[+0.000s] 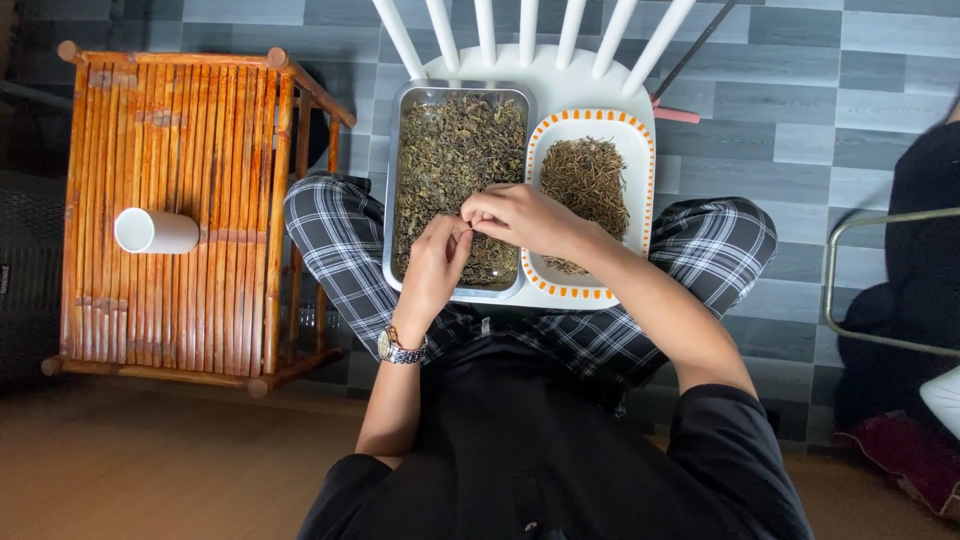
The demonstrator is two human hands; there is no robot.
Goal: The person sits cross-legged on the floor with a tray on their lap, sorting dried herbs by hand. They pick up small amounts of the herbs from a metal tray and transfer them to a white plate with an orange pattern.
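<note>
A metal tray [408,120] full of dried green leaves sits on a white chair seat [545,70] in front of me. Beside it on the right is a white dish with an orange rim [640,150] holding thin brown stems. My left hand [432,265], with a wristwatch, and my right hand [520,215] meet over the near end of the tray. Their fingertips pinch a thin sprig between them. My knees in checked trousers flank the chair.
A bamboo side table [180,130] stands at my left with a white cup [155,231] lying on its side. A metal chair frame [850,280] and dark cloth are at the right. Grey plank floor lies beyond.
</note>
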